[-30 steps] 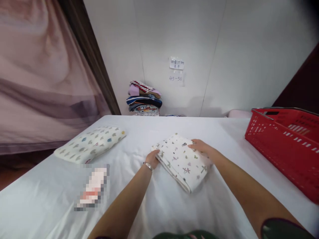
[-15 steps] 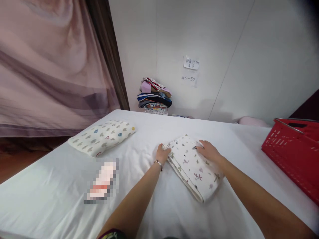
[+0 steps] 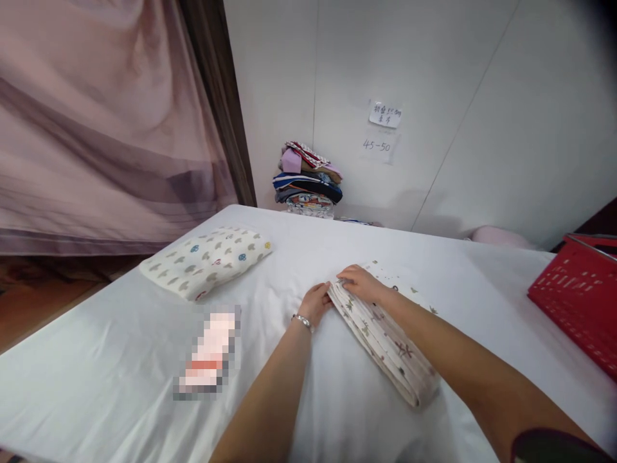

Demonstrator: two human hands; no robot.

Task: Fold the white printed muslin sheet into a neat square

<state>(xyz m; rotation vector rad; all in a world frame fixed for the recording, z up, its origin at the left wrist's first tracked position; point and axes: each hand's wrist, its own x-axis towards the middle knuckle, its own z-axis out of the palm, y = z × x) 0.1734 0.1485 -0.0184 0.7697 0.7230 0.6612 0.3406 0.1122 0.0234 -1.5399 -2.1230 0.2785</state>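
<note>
A white cloth printed with small palms and starfish-like shapes [image 3: 369, 331] lies folded into a long, layered strip, slanting from the upper left to the lower right. At its upper-left end, my left hand [image 3: 317, 303], with a silver bracelet at the wrist, is closed on the corner, fingertips against the layers. My right hand [image 3: 362, 283] is closed over the same end from above, its fingers curled round the fold. Part of the printed fabric shows beyond the right forearm, which hides the strip's right side.
The white-covered bed or table [image 3: 270, 347] holds a folded cream cloth with grey-and-blue motifs [image 3: 207, 260] and a pixelated flat object [image 3: 207, 354] on the left. A red basket [image 3: 578, 296] stands at right. Behind the far edge is a stack of folded fabrics [image 3: 308, 183].
The printed cloth has gone from a broad folded rectangle to a narrower strip. My right hand has moved left, close to my left hand. The view has shifted slightly.
</note>
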